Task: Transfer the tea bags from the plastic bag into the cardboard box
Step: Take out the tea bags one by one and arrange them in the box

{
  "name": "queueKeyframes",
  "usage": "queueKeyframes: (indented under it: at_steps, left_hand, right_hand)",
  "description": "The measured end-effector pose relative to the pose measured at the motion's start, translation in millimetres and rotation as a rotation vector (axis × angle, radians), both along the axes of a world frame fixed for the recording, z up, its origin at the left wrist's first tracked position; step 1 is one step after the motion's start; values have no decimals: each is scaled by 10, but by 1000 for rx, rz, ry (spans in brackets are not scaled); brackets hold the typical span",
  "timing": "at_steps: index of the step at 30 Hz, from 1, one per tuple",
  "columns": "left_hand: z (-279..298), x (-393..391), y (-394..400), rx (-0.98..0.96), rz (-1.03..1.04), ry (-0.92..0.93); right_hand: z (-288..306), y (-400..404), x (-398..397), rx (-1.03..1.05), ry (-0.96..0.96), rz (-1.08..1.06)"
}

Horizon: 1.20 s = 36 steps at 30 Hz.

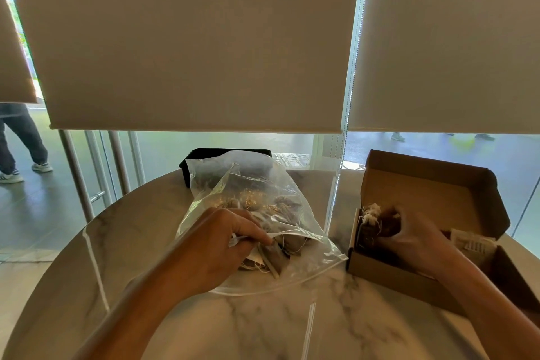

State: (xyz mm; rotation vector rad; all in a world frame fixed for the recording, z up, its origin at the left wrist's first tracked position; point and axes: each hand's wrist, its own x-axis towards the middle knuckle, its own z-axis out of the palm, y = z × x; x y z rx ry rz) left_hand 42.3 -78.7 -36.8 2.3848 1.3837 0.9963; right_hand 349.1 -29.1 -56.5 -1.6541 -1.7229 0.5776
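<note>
The right hand (409, 240) clutches a bundle of tea bags (372, 218) inside the cardboard box (409, 275); the left hand (216, 245) pinches the plastic bag (263, 199) mouth. Dangling strings could snag fingers and drag bags out onto the worktop (263, 324).
</note>
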Motion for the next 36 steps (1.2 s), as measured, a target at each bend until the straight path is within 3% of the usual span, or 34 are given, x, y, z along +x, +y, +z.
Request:
queueKeyframes:
  at_steps: [13,18,22,26,28,36]
  left_hand:
    - [-2,-91,-21,-14,27,88]
    - [10,-249,-34,-88,67,196]
    - [30,-298,-45,-101,73,201]
    - [36,-292,-55,-84,90,280]
    - [42,-298,-68,-100,74,311]
    - [-6,-273,-64,-157,52,316]
  right_hand:
    - [58,-63,137,-48,-12,-61]
    - [198,-122,31,130,-53,-77]
    - [364,-324,-295,153,54,102]
    - [349,-553,-703,-62,-55,391]
    - [236,-609,-917,-83,-73,433]
    - [-155,-482,-1431,247,-313,254]
